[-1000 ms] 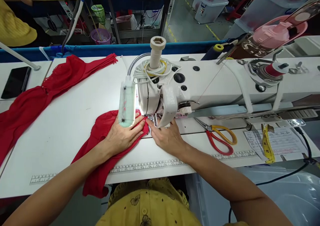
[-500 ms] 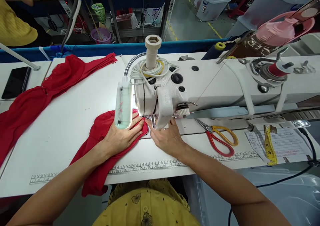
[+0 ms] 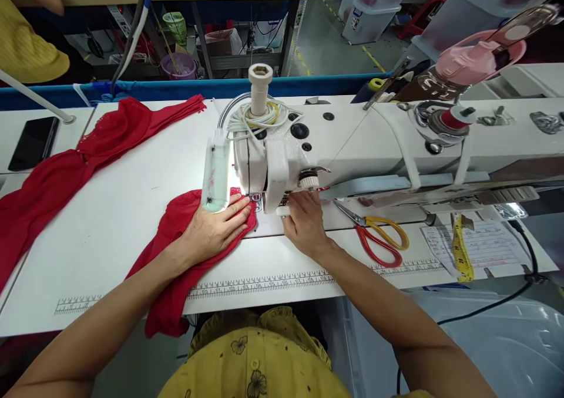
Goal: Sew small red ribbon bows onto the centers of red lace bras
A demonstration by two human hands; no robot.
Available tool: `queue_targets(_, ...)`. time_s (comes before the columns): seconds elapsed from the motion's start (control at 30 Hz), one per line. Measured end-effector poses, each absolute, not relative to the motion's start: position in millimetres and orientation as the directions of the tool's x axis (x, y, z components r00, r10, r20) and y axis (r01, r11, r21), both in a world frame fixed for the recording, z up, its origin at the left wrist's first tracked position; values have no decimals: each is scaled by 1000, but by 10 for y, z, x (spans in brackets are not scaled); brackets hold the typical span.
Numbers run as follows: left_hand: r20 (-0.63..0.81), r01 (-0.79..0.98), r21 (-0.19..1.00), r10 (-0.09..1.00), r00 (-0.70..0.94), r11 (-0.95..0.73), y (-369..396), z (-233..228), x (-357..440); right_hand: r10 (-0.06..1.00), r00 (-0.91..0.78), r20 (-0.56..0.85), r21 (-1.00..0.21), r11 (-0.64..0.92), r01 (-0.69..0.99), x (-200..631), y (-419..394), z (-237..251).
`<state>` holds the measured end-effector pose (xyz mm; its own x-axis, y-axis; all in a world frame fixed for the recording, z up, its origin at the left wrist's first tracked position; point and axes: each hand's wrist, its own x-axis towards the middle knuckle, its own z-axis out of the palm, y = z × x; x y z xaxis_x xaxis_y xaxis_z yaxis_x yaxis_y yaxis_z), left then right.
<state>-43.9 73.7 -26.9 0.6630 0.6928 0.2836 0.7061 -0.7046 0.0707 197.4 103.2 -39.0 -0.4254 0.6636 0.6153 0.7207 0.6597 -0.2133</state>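
Note:
A red lace-edged fabric piece (image 3: 174, 225) lies on the sewing machine table, its lower end hanging over the front edge. My left hand (image 3: 220, 228) rests flat on it, fingers stretched toward the needle area, pressing it down. The sewing machine (image 3: 352, 137) stands with its head just beyond both hands. My right hand (image 3: 306, 225) is to the right of the presser foot, under the machine arm, apart from the fabric. Its fingers look curled and are partly hidden by the head; what they hold, if anything, cannot be seen.
Scissors (image 3: 374, 233) with red and yellow handles lie right of my right hand. Further right are a written sheet (image 3: 489, 248) and a yellow tape measure (image 3: 462, 251). More red fabric (image 3: 106, 134) and a phone (image 3: 34, 144) are at left. A co-worker's sleeve (image 3: 30, 40) shows behind.
My right hand has moved right, away from the fabric edge and needle area, and its fingers have curled. My left hand stays on the red fabric. The view has shifted slightly.

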Motion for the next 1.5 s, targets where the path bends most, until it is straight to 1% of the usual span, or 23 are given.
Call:
queue_targets(0.07, 280, 693, 84, 684, 673, -716, 749, -261, -453, 652, -495, 575, -215, 703, 678, 1950, 1012, -408)
queue_targets(0.17, 271, 676, 113, 677, 684, -728, 776, -262, -478, 627, -625, 465, -200, 762, 616, 1909, 979, -443)
queue_targets(0.23, 269, 681, 149, 692, 670, -717, 793, -272, -497, 629, -661, 408, -189, 767, 613, 1894, 961, -466)
queue_targets(0.37, 261, 686, 231, 723, 639, -690, 815, -293, -541, 637, -675, 372, -197, 765, 613, 1909, 937, -486)
queue_targets(0.5, 248, 673, 233, 712, 657, -702, 835, -300, -578, 620, -686, 381, -149, 773, 617, 1924, 915, -472)
queue_targets(0.6, 205, 676, 220, 711, 672, -703, 858, -311, -588, 615, -694, 373, -114, 773, 624, 1918, 907, -463)
queue_targets(0.67, 192, 686, 225, 721, 665, -692, 883, -332, -595, 632, -696, 340, -106, 761, 640, 1912, 911, -468)
queue_targets(0.8, 212, 690, 271, 741, 638, -671, 967, -390, -630, 667, -691, 278, -113, 737, 666, 1905, 931, -497)
queue_targets(0.9, 201, 678, 280, 732, 651, -680, 1037, -403, -656, 668, -679, 305, -131, 735, 665, 1905, 938, -506)
queue_targets(1.03, 207, 662, 257, 709, 674, -704, 1044, -363, -654, 659, -643, 391, -138, 732, 667, 1907, 943, -496)
queue_targets(1.13, 200, 671, 241, 713, 673, -701, 919, -305, -660, 650, -620, 440, -140, 731, 667, 1908, 946, -483)
queue_targets(1.23, 206, 683, 256, 730, 652, -683, 698, -214, -701, 642, -601, 475, -144, 731, 667, 1902, 939, -471)
queue_targets(1.3, 265, 727, 241, 764, 588, -643, 539, -143, -741, 633, -594, 496, -149, 736, 660, 1896, 934, -476)
queue_targets(1.33, 303, 777, 217, 797, 522, -591, 468, -113, -765, 628, -589, 508, -151, 738, 657, 1893, 935, -485)
queue_targets(1.43, 390, 932, 136, 883, 261, -335, 326, -88, -872, 616, -574, 539, -153, 742, 652, 1894, 955, -519)
queue_targets(1.5, 397, 966, 114, 902, 170, -232, 285, -109, -970, 611, -566, 553, -162, 745, 647, 1897, 957, -507)
